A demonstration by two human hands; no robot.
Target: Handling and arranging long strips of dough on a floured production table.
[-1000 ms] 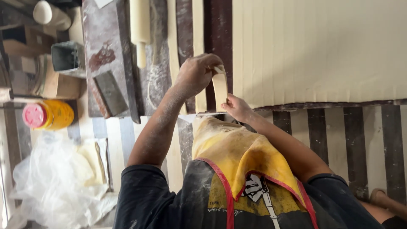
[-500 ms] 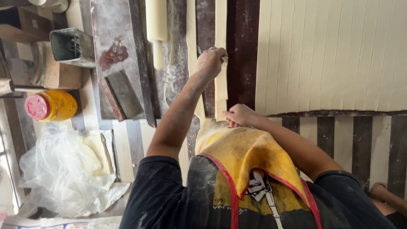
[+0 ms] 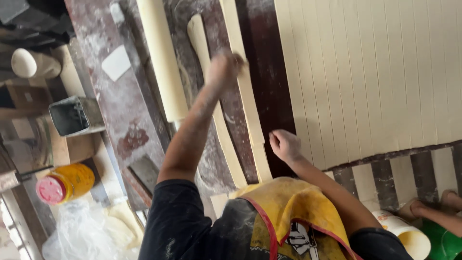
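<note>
Pressing a long dough strip flat on the floured desk, the right hand rests loosely curled on its near end, while the left hand reaches farther up it, too blurred to tell its grip. Smoothing evenly along the strip seems needed next. Beyond, a cut dough sheet runs out of frame.

Premises: a food-production workshop, consistent with a small bakery or pastry-making operation. A long dark worktable is dusted white with flour. A large sheet of pale dough lies on it, scored into parallel strips. A long wooden rolling pin rests beside the sheet. A metal scraper lies near the table edge. The worker wears a flour-marked yellow apron. A yellow jar and a metal container stand alongside.
</note>
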